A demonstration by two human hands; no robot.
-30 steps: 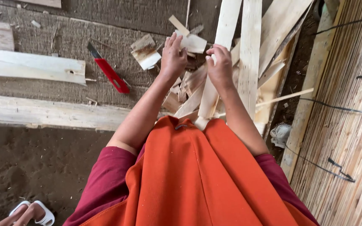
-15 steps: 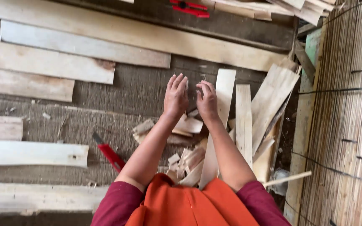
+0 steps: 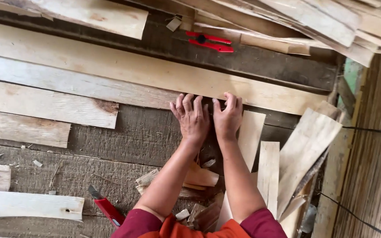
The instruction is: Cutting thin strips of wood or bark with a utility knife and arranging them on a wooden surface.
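My left hand (image 3: pixel 192 117) and my right hand (image 3: pixel 227 117) lie side by side, palms down, at the near edge of a long pale wooden plank (image 3: pixel 124 70) that runs across the dark floor. The fingers are spread and rest on the wood; nothing is gripped in either hand. Thin wooden strips (image 3: pixel 248 134) stand just right of my right hand. A heap of small offcuts (image 3: pixel 198 178) lies under my forearms. I wear dark red sleeves and an orange garment (image 3: pixel 186 229).
Red-handled cutters (image 3: pixel 209 41) lie beyond the plank. A red utility knife (image 3: pixel 106 206) rests near my left elbow. More planks (image 3: pixel 45 105) lie at left, stacked slats (image 3: pixel 314 20) at top right, a woven reed mat (image 3: pixel 375 154) along the right.
Both hands have moved forward from the offcut heap, away from my body, and now lie flat at the long plank. The view has tilted up, showing more planks and the red cutters.
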